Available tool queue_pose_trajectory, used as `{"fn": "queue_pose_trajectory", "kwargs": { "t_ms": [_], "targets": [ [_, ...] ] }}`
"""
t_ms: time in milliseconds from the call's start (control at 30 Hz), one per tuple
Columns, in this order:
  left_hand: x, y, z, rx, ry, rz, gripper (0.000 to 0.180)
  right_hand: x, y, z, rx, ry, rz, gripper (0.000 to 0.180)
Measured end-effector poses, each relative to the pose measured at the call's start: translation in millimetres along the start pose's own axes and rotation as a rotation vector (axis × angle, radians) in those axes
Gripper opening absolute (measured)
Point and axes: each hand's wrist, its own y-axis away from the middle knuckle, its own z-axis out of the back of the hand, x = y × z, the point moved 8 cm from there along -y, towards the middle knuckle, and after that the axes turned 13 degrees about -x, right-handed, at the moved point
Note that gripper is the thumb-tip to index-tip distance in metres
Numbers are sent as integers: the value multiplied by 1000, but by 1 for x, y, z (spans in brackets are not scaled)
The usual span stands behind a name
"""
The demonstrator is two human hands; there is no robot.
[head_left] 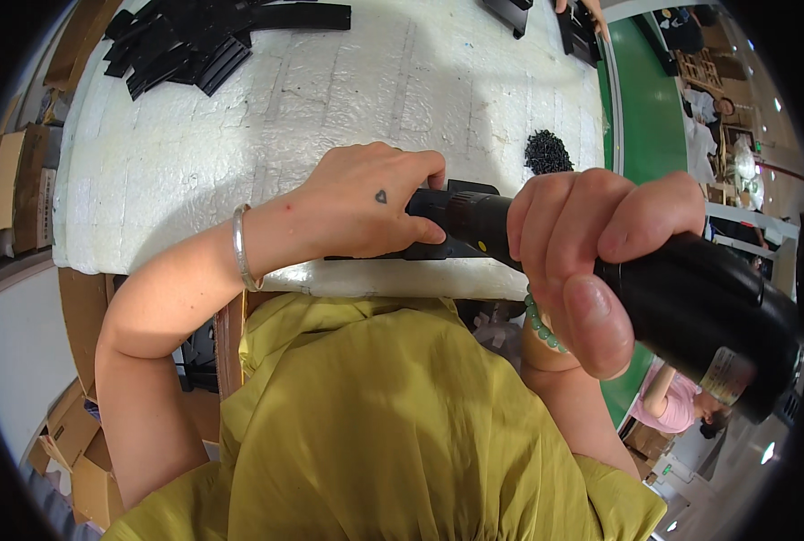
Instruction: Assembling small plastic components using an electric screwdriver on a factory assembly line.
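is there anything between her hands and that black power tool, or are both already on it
Nothing visible stands between. The right hand wraps the black power tool, and the left hand grips its front end over the white foam table.

Bright, even indoor light from overhead. White tabletop [348, 99] strongly lit, near washed out toward far edge, faint glare along glossy near rim. Soft, weak shadows only under forearms. Small ceiling-light spots at right rim. Heavy fisheye bend, black vignette in all corners. Right hand [591, 261] and black tool [699, 298] very close to lens, enlarged, slightly soft. Background at right edge small, blurred.
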Motion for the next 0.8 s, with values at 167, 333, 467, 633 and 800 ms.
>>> {"fn": "queue_pose_trajectory", "kwargs": {
  "t_ms": [167,333,467,633,800],
  "targets": [
    [2,2,0,-6,18,4,34,-3,1,-6,-30,48,-19,29],
    [2,3,1,8,30,-10,35,-8,-1,-10,-41,10,-34,29],
    [1,2,0,11,26,0,35,-11,-3,-7,-52,-12,9,29],
    [0,0,0,-63,44,-43,37,-7,0,-7,-72,46,-55,28],
    [-4,2,9,7,29,-38,37,25,-4,45,-243,-118,138,30]
  ]
}}
